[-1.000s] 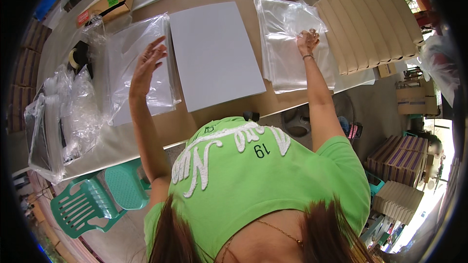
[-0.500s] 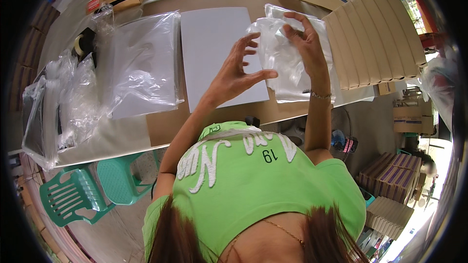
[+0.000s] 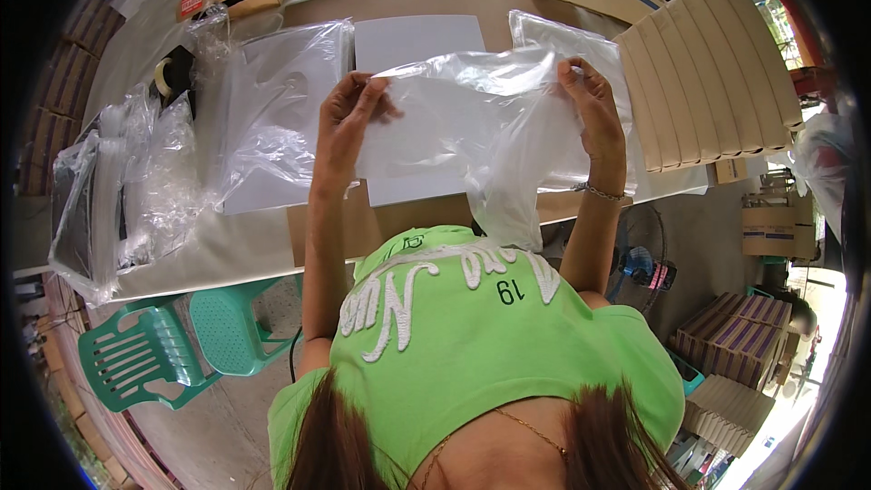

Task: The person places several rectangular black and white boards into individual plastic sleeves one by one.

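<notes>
While both hands (image 3: pixel 341 127) pinch, clear plastic (image 3: pixel 510 78) between

1. The one view looks from the person's head, through the left camera of a worn pair.
2. It faces steeply down, past the shirt (image 3: pixel 508 327) to the surface (image 3: pixel 204 259) beyond, upright and unmirrored.
3. It sits close: the shirt fills the lower middle; the held plastic (image 3: pixel 476 118) is farther off, above centre.
4. The fisheye bends straight edges and takes in floor (image 3: pixel 222 413) too.
5. Toward the dark rim, details are perhaps too blurred to trust.
</notes>
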Demonstrator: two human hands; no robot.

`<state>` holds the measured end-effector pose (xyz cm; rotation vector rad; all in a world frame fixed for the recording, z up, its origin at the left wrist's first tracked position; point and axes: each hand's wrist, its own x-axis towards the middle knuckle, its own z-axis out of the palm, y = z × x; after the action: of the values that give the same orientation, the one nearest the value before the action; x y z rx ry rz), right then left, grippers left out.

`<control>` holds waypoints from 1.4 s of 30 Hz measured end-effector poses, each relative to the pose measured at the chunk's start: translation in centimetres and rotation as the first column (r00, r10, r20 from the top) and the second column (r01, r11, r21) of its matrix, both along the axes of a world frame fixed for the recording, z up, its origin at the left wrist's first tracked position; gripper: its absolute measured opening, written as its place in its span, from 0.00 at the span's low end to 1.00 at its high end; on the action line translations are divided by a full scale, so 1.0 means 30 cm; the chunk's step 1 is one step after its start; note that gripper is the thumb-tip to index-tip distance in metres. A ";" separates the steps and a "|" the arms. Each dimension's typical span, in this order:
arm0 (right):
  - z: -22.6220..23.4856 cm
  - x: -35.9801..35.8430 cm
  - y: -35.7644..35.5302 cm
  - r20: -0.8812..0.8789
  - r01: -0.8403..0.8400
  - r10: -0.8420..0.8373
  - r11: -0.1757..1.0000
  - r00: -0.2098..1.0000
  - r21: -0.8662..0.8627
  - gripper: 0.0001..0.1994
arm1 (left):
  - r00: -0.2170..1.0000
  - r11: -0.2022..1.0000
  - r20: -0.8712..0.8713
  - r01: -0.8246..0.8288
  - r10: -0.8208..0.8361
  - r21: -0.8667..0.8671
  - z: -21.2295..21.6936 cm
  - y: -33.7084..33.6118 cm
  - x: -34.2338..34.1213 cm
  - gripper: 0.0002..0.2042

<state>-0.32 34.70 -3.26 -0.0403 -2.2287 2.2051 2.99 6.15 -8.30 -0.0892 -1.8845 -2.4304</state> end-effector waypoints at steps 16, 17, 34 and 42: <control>-0.035 -0.016 0.036 -0.091 0.029 -0.046 0.983 0.995 -0.183 0.15 | 0.994 0.950 -0.018 0.097 -0.107 -0.298 -0.016 -0.015 0.028 0.12; -0.034 -0.013 0.037 -0.084 0.051 -0.067 0.982 0.994 -0.182 0.15 | 0.994 0.950 -0.007 0.107 -0.114 -0.292 -0.021 -0.014 0.026 0.11; 0.032 0.054 -0.158 -0.383 -0.096 0.469 0.723 0.796 0.684 0.19 | 0.786 0.889 -0.613 -0.337 0.085 -0.309 0.224 0.259 0.048 0.26; 0.118 0.007 -0.081 -0.464 0.143 -0.082 0.985 0.882 0.097 0.14 | 0.698 0.582 0.202 0.696 -0.687 -0.421 -0.090 0.240 0.064 0.16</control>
<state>-0.11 32.26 0.27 0.3122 -2.0323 1.7706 4.92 13.36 -10.99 -1.0315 -2.8199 -2.2140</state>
